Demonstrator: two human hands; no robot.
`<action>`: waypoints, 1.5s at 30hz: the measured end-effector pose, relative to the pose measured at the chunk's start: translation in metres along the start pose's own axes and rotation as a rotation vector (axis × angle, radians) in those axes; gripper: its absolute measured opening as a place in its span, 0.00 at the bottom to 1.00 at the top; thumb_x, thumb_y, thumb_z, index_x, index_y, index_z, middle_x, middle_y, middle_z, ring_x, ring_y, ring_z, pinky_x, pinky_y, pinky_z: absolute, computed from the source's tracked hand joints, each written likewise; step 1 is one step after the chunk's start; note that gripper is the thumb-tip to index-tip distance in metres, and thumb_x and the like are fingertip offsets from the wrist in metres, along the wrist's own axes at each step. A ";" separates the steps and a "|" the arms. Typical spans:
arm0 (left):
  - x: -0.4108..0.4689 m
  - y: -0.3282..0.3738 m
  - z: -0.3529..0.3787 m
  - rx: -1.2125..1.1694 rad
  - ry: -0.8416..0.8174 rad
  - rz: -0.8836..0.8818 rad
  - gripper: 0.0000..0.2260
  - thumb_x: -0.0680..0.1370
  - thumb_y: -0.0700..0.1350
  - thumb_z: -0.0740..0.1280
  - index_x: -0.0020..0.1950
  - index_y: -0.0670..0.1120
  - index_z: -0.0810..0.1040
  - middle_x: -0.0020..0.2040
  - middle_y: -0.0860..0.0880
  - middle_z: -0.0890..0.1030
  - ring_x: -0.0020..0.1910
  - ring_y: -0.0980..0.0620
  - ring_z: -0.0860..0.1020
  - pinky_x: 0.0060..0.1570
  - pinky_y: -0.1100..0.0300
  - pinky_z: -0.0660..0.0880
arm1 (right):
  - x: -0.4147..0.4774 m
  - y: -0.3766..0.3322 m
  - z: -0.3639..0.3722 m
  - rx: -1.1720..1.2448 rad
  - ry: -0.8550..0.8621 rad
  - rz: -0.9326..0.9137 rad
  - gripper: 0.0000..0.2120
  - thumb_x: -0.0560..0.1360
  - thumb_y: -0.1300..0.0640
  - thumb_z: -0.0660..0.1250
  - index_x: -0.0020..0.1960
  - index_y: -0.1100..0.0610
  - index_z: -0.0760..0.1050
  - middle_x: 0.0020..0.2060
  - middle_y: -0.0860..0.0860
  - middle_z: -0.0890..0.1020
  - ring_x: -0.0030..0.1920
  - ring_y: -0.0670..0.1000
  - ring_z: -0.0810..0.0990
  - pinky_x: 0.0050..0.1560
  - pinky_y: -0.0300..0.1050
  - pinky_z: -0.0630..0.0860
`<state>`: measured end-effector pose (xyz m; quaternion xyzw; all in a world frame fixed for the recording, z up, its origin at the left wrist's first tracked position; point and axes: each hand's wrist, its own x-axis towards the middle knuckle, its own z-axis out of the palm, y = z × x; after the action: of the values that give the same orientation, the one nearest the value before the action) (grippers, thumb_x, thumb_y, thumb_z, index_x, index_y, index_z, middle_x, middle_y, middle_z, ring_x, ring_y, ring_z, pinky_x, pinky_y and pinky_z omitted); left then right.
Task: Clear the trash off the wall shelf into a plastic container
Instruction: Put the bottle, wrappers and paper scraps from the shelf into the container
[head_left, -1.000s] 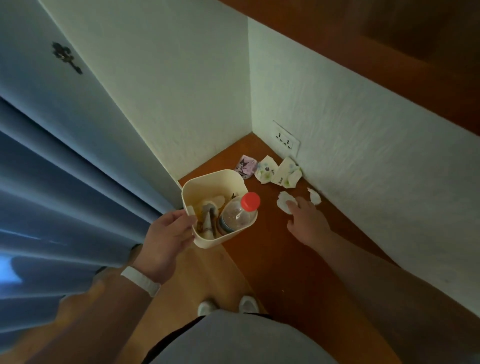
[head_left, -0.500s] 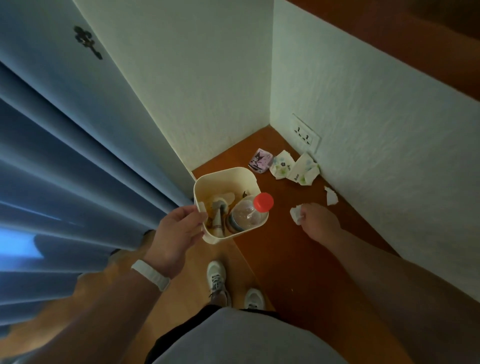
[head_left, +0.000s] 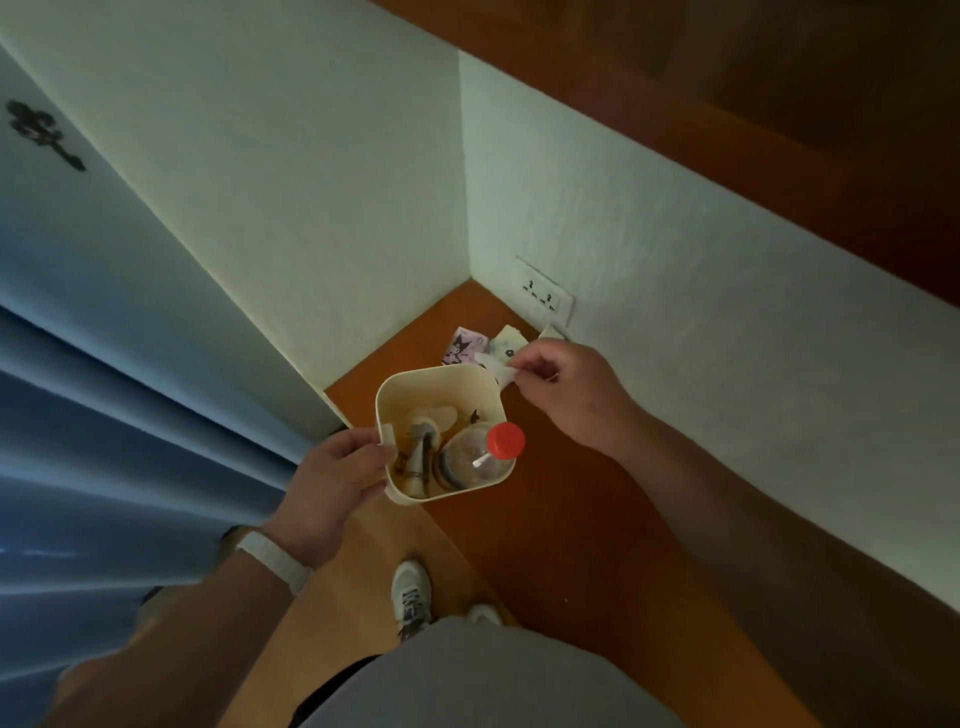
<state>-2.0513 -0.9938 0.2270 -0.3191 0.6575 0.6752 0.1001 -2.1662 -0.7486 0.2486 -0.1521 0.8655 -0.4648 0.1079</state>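
Right hand (head_left: 571, 395) pinches a small crumpled white paper scrap (head_left: 496, 365) between thumb and forefinger. The scrap's long axis runs leftward from the fingers, above the far right corner of the cream rounded-square plastic container (head_left: 441, 370). Left hand (head_left: 332, 478): fingers clamped on the container's left rim. Inside, a clear plastic bottle with a red cap (head_left: 478, 462) stands cap-up, leaning right. Beyond the right fingers, a pink cartoon wrapper (head_left: 462, 345) lies on the brown wooden shelf (head_left: 545, 499).

I see a cream container (head_left: 415, 387), red-capped clear bottle (head_left: 475, 462), white scrap (head_left: 493, 364), pink cartoon-print wrapper (head_left: 462, 347), orange-brown shelf (head_left: 561, 519), blue curtain (head_left: 104, 441) far left.
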 end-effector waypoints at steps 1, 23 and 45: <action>0.004 0.002 0.000 0.000 -0.012 0.001 0.08 0.79 0.40 0.69 0.57 0.40 0.83 0.53 0.40 0.86 0.51 0.43 0.85 0.51 0.52 0.82 | 0.002 -0.005 0.001 0.004 -0.029 -0.010 0.07 0.77 0.56 0.68 0.53 0.49 0.81 0.43 0.39 0.81 0.45 0.39 0.79 0.44 0.36 0.75; 0.080 0.046 -0.018 0.039 -0.101 0.024 0.06 0.80 0.38 0.67 0.53 0.44 0.84 0.45 0.46 0.88 0.45 0.51 0.86 0.42 0.62 0.82 | 0.027 0.146 0.017 -0.525 -0.035 0.568 0.28 0.76 0.56 0.65 0.75 0.54 0.65 0.73 0.55 0.64 0.67 0.57 0.71 0.56 0.50 0.75; 0.162 0.074 -0.057 0.025 -0.176 -0.029 0.07 0.77 0.39 0.71 0.54 0.44 0.84 0.52 0.41 0.86 0.55 0.43 0.84 0.60 0.47 0.80 | 0.077 0.074 0.071 -0.304 0.257 0.561 0.03 0.78 0.56 0.66 0.50 0.50 0.77 0.46 0.46 0.79 0.41 0.47 0.79 0.38 0.43 0.79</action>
<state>-2.2007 -1.1025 0.2010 -0.2670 0.6498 0.6908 0.1711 -2.2265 -0.7925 0.1446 0.1374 0.9395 -0.2981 0.0979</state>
